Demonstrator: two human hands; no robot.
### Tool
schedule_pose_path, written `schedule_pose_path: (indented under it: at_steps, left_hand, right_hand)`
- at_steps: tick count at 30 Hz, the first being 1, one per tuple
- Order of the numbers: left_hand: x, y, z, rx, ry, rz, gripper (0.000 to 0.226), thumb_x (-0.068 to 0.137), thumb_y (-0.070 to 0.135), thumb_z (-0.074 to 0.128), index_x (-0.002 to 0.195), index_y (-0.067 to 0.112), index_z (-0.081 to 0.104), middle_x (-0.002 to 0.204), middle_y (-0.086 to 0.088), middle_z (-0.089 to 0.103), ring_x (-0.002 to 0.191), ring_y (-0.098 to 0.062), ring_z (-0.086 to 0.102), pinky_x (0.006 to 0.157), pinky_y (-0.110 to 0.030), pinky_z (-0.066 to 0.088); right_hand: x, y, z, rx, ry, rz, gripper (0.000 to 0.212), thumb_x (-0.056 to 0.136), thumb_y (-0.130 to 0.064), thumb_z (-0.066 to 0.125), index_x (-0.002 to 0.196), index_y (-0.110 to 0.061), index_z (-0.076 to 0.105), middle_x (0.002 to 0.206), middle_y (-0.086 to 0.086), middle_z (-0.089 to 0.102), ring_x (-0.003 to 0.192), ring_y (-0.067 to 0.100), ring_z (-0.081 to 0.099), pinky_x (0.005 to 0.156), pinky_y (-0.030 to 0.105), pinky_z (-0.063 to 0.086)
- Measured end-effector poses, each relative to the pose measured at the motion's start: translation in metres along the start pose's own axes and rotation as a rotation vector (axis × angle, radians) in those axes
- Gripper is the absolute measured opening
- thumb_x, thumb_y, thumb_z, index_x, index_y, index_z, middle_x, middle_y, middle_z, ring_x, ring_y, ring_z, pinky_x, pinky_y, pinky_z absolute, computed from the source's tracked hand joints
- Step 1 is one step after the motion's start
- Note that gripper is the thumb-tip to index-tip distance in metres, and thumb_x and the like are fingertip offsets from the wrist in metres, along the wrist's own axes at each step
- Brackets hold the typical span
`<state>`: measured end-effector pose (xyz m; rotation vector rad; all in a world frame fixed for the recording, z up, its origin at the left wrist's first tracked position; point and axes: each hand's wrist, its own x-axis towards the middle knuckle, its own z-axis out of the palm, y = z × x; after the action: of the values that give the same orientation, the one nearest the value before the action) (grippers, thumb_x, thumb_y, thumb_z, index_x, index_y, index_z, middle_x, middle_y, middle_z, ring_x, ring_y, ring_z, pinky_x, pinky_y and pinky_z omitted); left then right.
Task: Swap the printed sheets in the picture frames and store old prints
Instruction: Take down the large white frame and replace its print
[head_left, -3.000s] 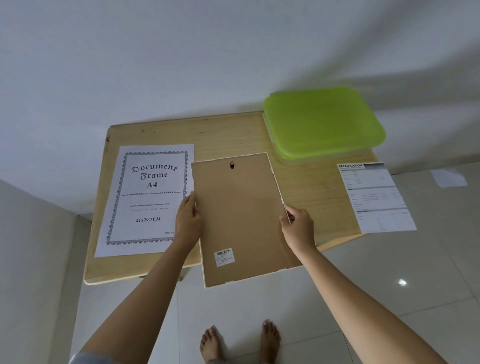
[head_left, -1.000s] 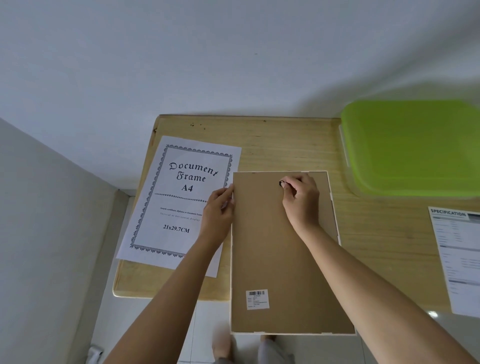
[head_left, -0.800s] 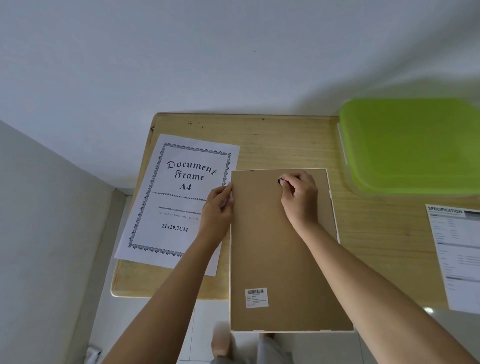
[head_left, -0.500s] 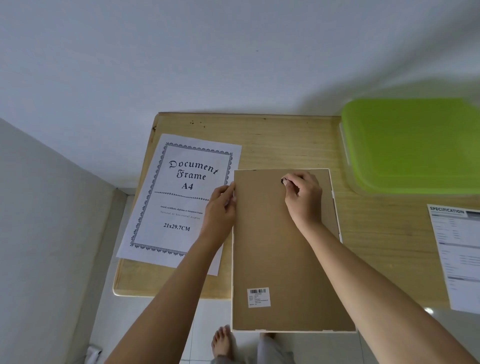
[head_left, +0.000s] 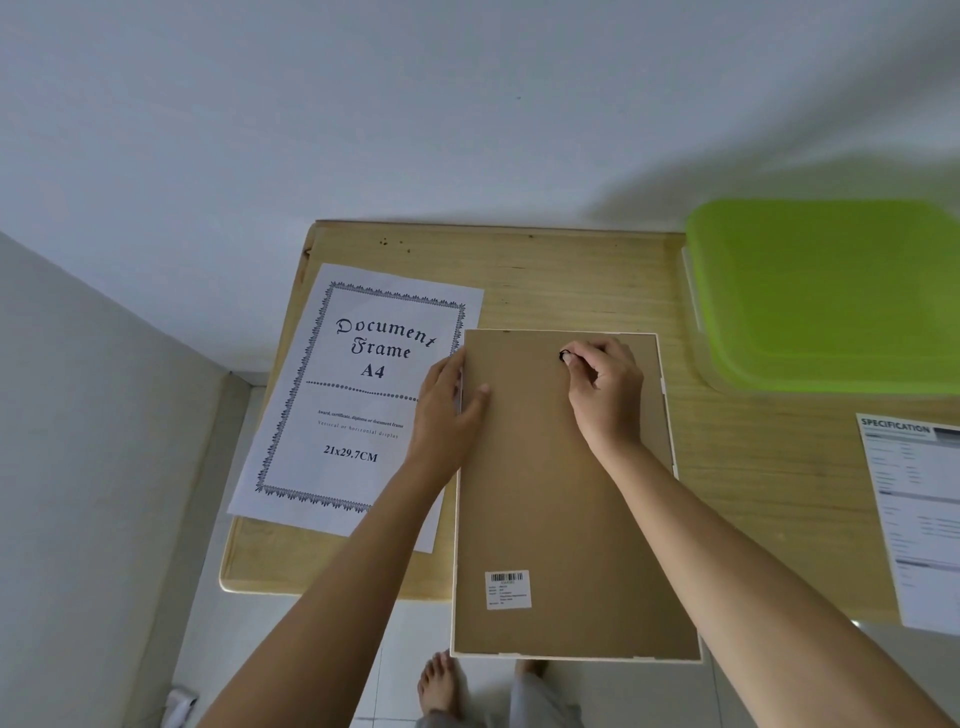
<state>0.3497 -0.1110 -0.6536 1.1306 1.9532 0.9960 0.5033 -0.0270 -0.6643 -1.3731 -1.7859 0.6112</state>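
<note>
Lying face-down on the table (head_left: 571, 275), near end overhanging its edge: one picture frame (head_left: 561, 509), brown backing uppermost, white barcode label (head_left: 507, 588) at lower left, its print too small to read. Left hand (head_left: 447, 410) grips the frame's left edge, thumb on the backing; right hand (head_left: 605, 384) pinches the small black hanger (head_left: 563, 356) near the top. Left of frame: bordered sheet (head_left: 353, 395) reading "Document Frame A4", "21x29.7CM". Right: second sheet (head_left: 919, 514) headed "SPECIFICATION"; green-lidded box (head_left: 826, 296).
</note>
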Motion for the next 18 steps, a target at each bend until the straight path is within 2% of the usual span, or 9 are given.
schedule_pose_path:
  at_steps: [4, 8, 11, 18]
  left_hand:
    - [0.018, 0.007, -0.002, -0.045, 0.027, -0.021, 0.056, 0.091, 0.022, 0.056, 0.141, 0.012, 0.034, 0.139, -0.002, 0.040, 0.124, -0.014, 0.042, 0.106, -0.030, 0.036]
    - [0.029, 0.008, -0.005, -0.145, 0.056, -0.039, 0.054, 0.089, 0.021, 0.059, 0.138, 0.015, 0.039, 0.132, 0.003, 0.045, 0.110, -0.005, 0.046, 0.093, -0.018, 0.036]
    - [0.033, 0.004, -0.006, -0.154, 0.059, -0.060, 0.051, 0.087, 0.023, 0.063, 0.134, 0.016, 0.046, 0.129, 0.001, 0.051, 0.112, -0.007, 0.050, 0.093, -0.018, 0.039]
    - [0.036, 0.003, -0.011, -0.138, 0.034, -0.081, 0.049, 0.085, 0.023, 0.065, 0.131, 0.018, 0.049, 0.122, 0.005, 0.055, 0.106, -0.002, 0.051, 0.087, -0.013, 0.038]
  right_hand:
    - [-0.002, -0.003, 0.003, -0.007, -0.001, -0.023, 0.018, 0.080, 0.007, 0.055, 0.076, -0.005, 0.068, 0.077, 0.004, 0.061, 0.078, 0.021, 0.053, 0.068, 0.010, 0.036]
    - [0.000, -0.006, 0.006, -0.017, 0.002, -0.040, 0.019, 0.079, 0.007, 0.054, 0.076, -0.005, 0.068, 0.077, 0.006, 0.061, 0.078, 0.023, 0.053, 0.069, 0.016, 0.037]
    - [0.000, -0.004, 0.009, -0.027, 0.004, -0.031, 0.019, 0.079, 0.007, 0.054, 0.076, -0.005, 0.068, 0.077, 0.006, 0.062, 0.078, 0.025, 0.054, 0.068, 0.018, 0.037]
    - [0.000, -0.004, 0.013, -0.028, 0.000, -0.014, 0.019, 0.079, 0.006, 0.053, 0.076, -0.005, 0.068, 0.078, 0.006, 0.063, 0.079, 0.024, 0.054, 0.068, 0.016, 0.036]
